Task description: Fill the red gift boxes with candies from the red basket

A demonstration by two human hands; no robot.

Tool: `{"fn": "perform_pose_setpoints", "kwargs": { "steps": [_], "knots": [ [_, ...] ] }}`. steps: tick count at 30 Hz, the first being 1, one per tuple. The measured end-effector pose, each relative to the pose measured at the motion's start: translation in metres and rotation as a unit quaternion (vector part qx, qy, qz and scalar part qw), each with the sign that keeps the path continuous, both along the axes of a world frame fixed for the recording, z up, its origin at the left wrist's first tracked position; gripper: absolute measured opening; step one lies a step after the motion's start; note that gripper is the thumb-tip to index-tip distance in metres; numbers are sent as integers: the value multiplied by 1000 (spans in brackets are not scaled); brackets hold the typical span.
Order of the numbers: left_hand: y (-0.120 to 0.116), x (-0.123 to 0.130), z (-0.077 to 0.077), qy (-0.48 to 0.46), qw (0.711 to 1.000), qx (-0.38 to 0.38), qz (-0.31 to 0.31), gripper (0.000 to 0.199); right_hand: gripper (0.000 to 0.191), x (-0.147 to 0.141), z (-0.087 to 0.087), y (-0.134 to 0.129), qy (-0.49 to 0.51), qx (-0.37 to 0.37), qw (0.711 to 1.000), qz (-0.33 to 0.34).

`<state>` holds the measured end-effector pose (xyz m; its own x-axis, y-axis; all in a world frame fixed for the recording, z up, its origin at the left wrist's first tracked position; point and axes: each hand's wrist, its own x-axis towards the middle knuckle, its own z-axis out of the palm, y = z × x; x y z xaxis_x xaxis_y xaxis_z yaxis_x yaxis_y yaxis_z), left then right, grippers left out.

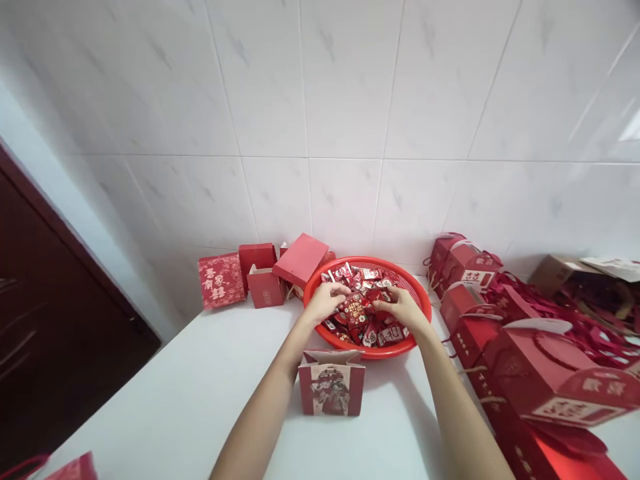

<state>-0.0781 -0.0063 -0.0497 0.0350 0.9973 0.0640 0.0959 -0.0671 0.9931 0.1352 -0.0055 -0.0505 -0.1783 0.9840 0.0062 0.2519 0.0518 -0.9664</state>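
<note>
My left hand [327,301] is over the left side of a red plastic basket [424,319], its fingers curled at the edge of a red packet [355,311] with gold print. Over the right side of the basket, my right hand [404,309] has thumb and forefinger apart, its fingertips among the wrapped sweets [393,335]. Red, white and gold wrappers fill the basket in a loose heap. Between my forearms a small red paper gift bag [331,389] stands upright with its top open and a printed picture on its front. Its inside is mostly hidden.
Red boxes [221,281] stand along the tiled wall [345,120] at the left. On the right are several red handled gift boxes [563,370], red ribbons [583,323] and a cardboard box [553,277]. Part of a red item [75,467] shows on the white table [200,393] at lower left.
</note>
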Motion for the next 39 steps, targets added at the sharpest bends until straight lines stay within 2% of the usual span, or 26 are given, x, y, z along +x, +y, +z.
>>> {"fn": "perform_pose_setpoints", "kwargs": {
  "steps": [13, 26, 34, 39],
  "knots": [
    [6, 1, 2, 18, 997, -26, -66, 19, 38, 3, -5, 9, 0, -1, 1000, -19],
    [5, 1, 3, 2, 999, -32, -44, 24, 53, 4, -9, 12, 35, 3, 999, -41],
    [7, 0, 0, -3, 1000, -17, -8, 20, 32, 5, -6, 8, 66, 13, 998, -15],
    [6, 1, 0, 4, 1000, -22, -7, 18, 23, 4, -3, 6, 113, -4, 992, -50]
  ]
}}
